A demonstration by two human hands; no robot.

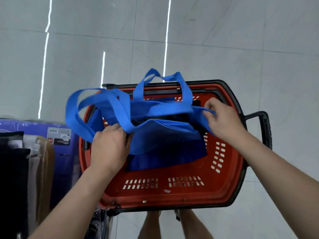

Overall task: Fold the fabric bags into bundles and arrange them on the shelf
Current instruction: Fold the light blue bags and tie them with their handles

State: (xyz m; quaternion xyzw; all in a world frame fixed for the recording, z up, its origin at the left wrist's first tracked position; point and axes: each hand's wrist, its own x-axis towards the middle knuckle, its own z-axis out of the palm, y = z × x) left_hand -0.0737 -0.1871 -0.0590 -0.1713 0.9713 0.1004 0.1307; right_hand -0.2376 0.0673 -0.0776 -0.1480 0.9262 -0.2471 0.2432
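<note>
Bags (165, 137) and looping straps (96, 107) are filling the far half of the basket (172, 194) and spilling over its left rim, while the near half is lying open for reaching in. Packaged goods (34, 161) are crowding the left, a black handle (264, 128) is jutting out right, and open floor (241, 49) is stretching beyond.

Red basket (172, 192) (black rim) holds blue fabric bags (164, 140), above tiled floor (259, 49).

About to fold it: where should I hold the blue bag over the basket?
Probably by the two ends of its open rim, from the near side, where the left hand and right hand grip: the blue bag stretches flat between them, while the handles are floppy loops.
</note>
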